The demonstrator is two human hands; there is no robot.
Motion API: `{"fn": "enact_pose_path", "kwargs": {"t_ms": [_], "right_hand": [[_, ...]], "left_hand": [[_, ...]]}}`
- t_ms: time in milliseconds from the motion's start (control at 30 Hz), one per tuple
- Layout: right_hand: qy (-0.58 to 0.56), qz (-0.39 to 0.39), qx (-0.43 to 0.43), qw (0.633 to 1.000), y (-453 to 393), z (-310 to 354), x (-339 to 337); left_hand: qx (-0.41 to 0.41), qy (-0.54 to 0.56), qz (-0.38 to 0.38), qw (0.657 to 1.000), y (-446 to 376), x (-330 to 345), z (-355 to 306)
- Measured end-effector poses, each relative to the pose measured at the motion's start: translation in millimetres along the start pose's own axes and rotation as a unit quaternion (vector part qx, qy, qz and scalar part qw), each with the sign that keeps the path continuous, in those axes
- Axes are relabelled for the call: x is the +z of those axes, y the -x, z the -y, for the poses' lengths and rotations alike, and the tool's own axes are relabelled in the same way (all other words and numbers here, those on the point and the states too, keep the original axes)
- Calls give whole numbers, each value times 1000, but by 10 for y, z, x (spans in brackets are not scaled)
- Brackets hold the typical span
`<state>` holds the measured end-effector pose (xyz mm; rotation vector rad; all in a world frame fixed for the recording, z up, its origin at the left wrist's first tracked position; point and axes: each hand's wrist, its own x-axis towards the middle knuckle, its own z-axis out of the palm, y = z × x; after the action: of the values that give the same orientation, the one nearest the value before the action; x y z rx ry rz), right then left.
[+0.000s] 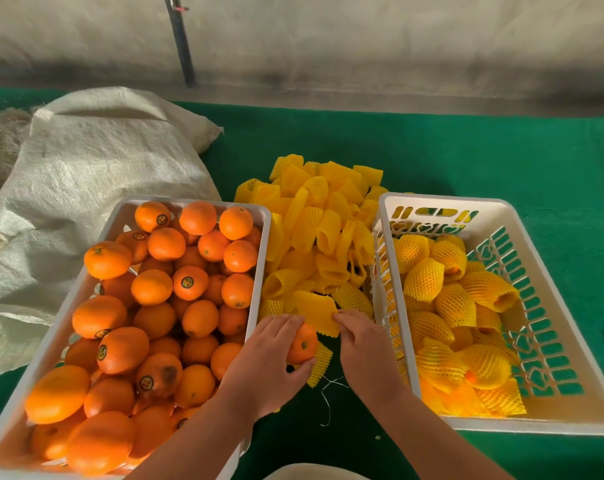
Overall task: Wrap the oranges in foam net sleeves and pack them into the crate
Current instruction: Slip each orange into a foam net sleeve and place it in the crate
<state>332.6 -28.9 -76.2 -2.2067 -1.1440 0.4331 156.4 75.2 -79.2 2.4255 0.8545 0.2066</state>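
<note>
My left hand [269, 358] grips a bare orange [303, 342] between the two crates, just above the green table. My right hand [361, 344] pinches the near edge of a yellow foam net sleeve [317, 311] right beside that orange. Behind them lies a heap of several empty yellow sleeves [314, 230]. A white crate [259, 265] on the left is full of several bare oranges. The white crate [415, 358] on the right holds several oranges wrapped in sleeves [449, 306].
A large woven sack [92, 174] lies slumped at the back left, touching the orange crate. The green table cover [501, 157] stretches behind and to the right. A dark pole [182, 46] leans on the wall beyond. A loose white thread [328, 393] lies near my wrists.
</note>
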Motion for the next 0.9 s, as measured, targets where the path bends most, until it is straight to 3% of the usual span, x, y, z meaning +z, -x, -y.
{"fn": "enact_pose_path", "kwargs": {"t_ms": [133,433,900], "right_hand": [[-71,-67,49,994,98,16,-162],[9,-67,-58,996,229,57,-498],[61,-36,-110,991,372,17,-463]], "left_hand": [[12,-10,1,1000,21,-46,-27],[171,-91,78,978,117,-87,-253],[102,-165,37,980,105,33,-629]]}}
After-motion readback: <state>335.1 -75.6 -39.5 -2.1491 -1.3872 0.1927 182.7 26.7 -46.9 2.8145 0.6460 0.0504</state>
